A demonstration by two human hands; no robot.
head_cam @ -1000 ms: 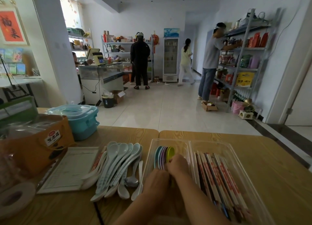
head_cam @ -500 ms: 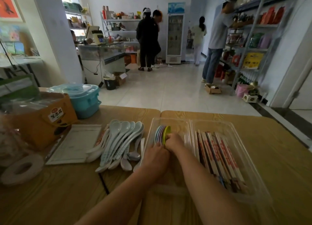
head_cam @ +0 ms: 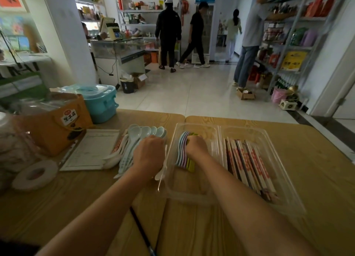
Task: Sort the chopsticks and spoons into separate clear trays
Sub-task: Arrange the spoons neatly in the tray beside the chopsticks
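Far left on the wooden table there's a tape roll, with an orange carton behind it and a teal lidded box further back. Next over, a white printed sheet lies flat. Right beside it is a heap of pale spoons, bowls pointing away from the person.

The left hand is down on that heap with its fingers curled over the handles. The fingertips are tucked out of sight, so I'd say it's gripping a few, but I'm not totally sure.

Just right of that sits the first clear tray, which has a tight stack of coloured spoons standing on edge along its left side. The right hand is inside that tray, fingers bent round the stack and holding it.

Up against it on the right is the second clear tray, where the chopsticks lie lengthwise in a row in red-and-white wrappers.
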